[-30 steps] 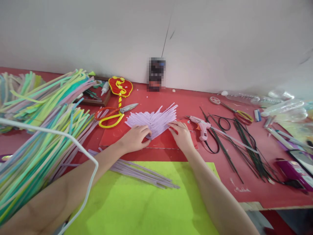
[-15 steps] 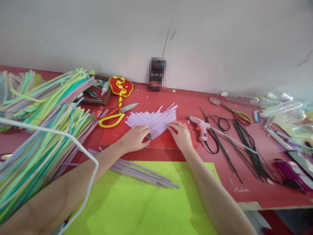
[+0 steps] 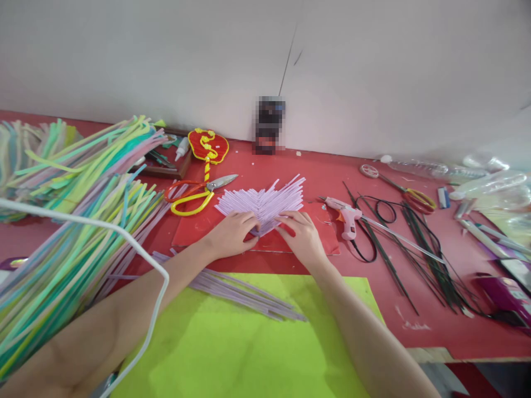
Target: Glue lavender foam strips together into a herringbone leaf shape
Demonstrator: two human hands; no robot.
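A chevron-shaped piece of lilac pipe cleaners (image 3: 269,202) lies on a red board (image 3: 194,232), its strips fanning out to both sides from a central seam. My left hand (image 3: 236,233) is closed at its lower point, thumb and fingers pinching the bottom of the seam. At the lower right edge, my right hand (image 3: 302,236) brings thumb and forefinger together on a lilac strip. Loose lilac pipe cleaners (image 3: 249,296) rest on a lime-green sheet (image 3: 249,354) below my forearms.
Scissors (image 3: 199,194) lie left of the piece, near a red-and-yellow ornament (image 3: 208,146). Bundles of coloured pipe cleaners (image 3: 83,249) fill the left, with a white curved bar (image 3: 136,246) in front. To the right are a pink glue gun (image 3: 346,215), dark stems (image 3: 427,251) and second scissors (image 3: 418,200).
My right hand has slid left along the lower right edge of the lilac piece, closer to my left hand. My left hand keeps its place at the point. The view has shifted slightly.
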